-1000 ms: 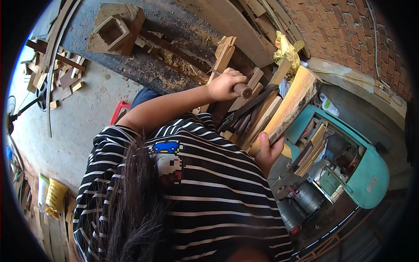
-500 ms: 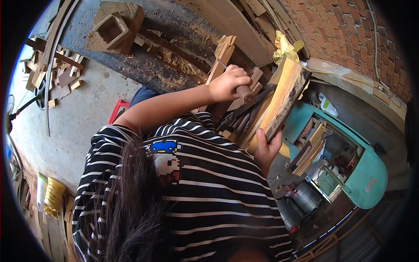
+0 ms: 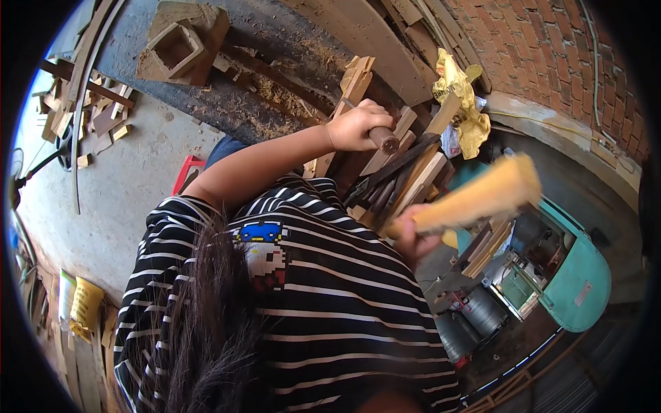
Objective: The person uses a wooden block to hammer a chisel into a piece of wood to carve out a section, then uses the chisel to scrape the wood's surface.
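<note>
My left hand [image 3: 361, 127] is closed round the brown wooden handle of a chisel [image 3: 383, 140]. The narrow blade shows beyond the fingers, beside an upright light wood piece [image 3: 354, 82]; whether it touches the wood is unclear. At the right, my right hand [image 3: 416, 237] grips the narrow end of a thick yellowish wooden club [image 3: 482, 196]. The club is blurred by motion, and its wide end points away to the right, apart from the chisel. Between my hands lie several wood strips and dark tool handles [image 3: 392, 186].
A dark workbench [image 3: 275, 41] carries sawdust and a hollow square wooden block [image 3: 177, 51]. Behind the strips hangs a yellow sack [image 3: 461, 103] near a brick wall [image 3: 544, 55]. A teal machine [image 3: 585, 282] stands at the right, a red stool [image 3: 186, 172] at the left.
The club has swung right and down, away from the chisel, uncovering the wood strips and yellow sack. My right hand has shifted slightly left; my left hand has barely moved.
</note>
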Demonstrator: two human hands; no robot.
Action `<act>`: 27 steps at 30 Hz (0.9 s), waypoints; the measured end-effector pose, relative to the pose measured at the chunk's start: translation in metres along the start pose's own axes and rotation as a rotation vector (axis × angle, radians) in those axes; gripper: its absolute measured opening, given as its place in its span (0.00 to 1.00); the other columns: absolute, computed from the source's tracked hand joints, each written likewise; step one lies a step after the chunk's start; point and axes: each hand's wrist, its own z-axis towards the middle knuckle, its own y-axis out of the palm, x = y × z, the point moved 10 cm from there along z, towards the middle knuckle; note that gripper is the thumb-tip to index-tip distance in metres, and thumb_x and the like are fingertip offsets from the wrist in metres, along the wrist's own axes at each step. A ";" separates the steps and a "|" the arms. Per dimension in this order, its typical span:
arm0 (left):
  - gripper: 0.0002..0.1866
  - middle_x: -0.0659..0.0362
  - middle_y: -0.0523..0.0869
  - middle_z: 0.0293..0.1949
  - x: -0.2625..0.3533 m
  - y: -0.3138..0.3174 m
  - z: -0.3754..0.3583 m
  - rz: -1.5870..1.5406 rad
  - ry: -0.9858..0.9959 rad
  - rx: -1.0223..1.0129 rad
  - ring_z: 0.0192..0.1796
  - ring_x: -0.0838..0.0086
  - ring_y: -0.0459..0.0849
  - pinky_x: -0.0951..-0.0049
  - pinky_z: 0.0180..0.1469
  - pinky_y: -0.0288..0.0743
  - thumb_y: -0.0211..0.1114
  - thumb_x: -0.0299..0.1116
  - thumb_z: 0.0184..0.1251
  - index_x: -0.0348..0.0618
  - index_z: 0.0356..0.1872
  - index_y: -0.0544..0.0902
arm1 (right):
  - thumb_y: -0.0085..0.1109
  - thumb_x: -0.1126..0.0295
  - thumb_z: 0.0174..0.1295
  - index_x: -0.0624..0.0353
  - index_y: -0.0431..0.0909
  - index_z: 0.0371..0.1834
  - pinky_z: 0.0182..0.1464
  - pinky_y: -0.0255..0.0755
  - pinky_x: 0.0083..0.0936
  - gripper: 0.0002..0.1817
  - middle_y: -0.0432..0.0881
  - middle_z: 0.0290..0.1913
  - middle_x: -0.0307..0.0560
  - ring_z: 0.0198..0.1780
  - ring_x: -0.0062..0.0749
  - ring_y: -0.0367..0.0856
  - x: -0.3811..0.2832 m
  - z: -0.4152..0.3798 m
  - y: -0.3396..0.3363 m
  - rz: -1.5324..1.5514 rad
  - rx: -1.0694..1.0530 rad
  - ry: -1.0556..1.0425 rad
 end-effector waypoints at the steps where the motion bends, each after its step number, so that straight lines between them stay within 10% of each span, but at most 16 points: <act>1: 0.12 0.58 0.78 0.31 -0.001 -0.004 0.001 0.007 -0.002 0.045 0.39 0.61 0.78 0.63 0.50 0.65 0.68 0.30 0.47 0.46 0.35 0.78 | 0.64 0.71 0.52 0.67 0.69 0.52 0.47 0.70 0.28 0.25 0.77 0.40 0.47 0.43 0.30 0.76 -0.013 0.002 0.013 -0.193 -0.016 -0.122; 3: 0.13 0.58 0.79 0.31 -0.008 -0.002 0.000 0.033 -0.057 0.016 0.40 0.61 0.79 0.62 0.51 0.65 0.68 0.31 0.47 0.46 0.36 0.78 | 0.66 0.71 0.56 0.66 0.71 0.50 0.47 0.69 0.24 0.21 0.76 0.40 0.43 0.43 0.25 0.73 0.046 -0.013 0.026 -0.092 -0.149 0.552; 9: 0.14 0.58 0.79 0.32 0.000 0.001 -0.004 0.034 -0.027 -0.003 0.42 0.62 0.78 0.63 0.52 0.64 0.69 0.32 0.48 0.47 0.37 0.78 | 0.61 0.76 0.54 0.67 0.70 0.47 0.46 0.70 0.24 0.17 0.76 0.39 0.43 0.41 0.26 0.75 0.003 -0.014 0.000 0.051 0.183 0.210; 11: 0.14 0.58 0.79 0.34 -0.001 0.004 -0.004 0.047 -0.048 -0.015 0.43 0.61 0.78 0.63 0.53 0.64 0.68 0.31 0.48 0.46 0.38 0.78 | 0.62 0.74 0.52 0.66 0.70 0.45 0.47 0.71 0.25 0.18 0.76 0.38 0.45 0.41 0.28 0.76 0.003 -0.021 -0.003 0.075 -0.204 -0.133; 13: 0.15 0.57 0.80 0.35 -0.005 0.005 -0.004 0.050 -0.038 0.026 0.43 0.61 0.78 0.63 0.54 0.63 0.68 0.30 0.49 0.46 0.40 0.79 | 0.63 0.71 0.53 0.66 0.72 0.43 0.45 0.72 0.27 0.17 0.77 0.31 0.48 0.37 0.34 0.77 0.023 -0.024 0.000 -0.028 0.114 -0.100; 15: 0.18 0.56 0.81 0.37 -0.003 0.003 -0.006 0.053 -0.038 0.027 0.45 0.60 0.78 0.62 0.55 0.63 0.68 0.29 0.48 0.47 0.44 0.80 | 0.66 0.70 0.53 0.68 0.71 0.47 0.46 0.72 0.28 0.21 0.78 0.36 0.49 0.40 0.33 0.77 0.038 -0.022 0.035 -0.286 -0.151 0.424; 19: 0.17 0.57 0.80 0.35 -0.003 0.013 -0.009 0.075 -0.050 -0.033 0.45 0.61 0.78 0.63 0.53 0.63 0.69 0.32 0.47 0.49 0.42 0.80 | 0.66 0.73 0.54 0.67 0.68 0.52 0.47 0.71 0.24 0.23 0.78 0.42 0.47 0.43 0.27 0.76 0.033 -0.028 0.030 -0.067 -0.076 0.478; 24: 0.14 0.58 0.79 0.36 -0.004 0.013 -0.002 0.085 -0.081 -0.045 0.45 0.61 0.77 0.62 0.53 0.63 0.67 0.30 0.47 0.47 0.38 0.78 | 0.68 0.70 0.48 0.68 0.68 0.46 0.47 0.71 0.28 0.25 0.75 0.40 0.46 0.39 0.28 0.75 0.011 -0.027 -0.004 -0.150 -0.049 -0.004; 27: 0.16 0.58 0.80 0.35 -0.007 0.010 -0.003 0.096 -0.069 -0.025 0.45 0.62 0.78 0.62 0.53 0.63 0.69 0.33 0.47 0.49 0.40 0.79 | 0.69 0.68 0.49 0.68 0.71 0.46 0.46 0.72 0.29 0.24 0.77 0.39 0.46 0.40 0.32 0.76 0.017 -0.033 0.021 -0.152 -0.075 0.057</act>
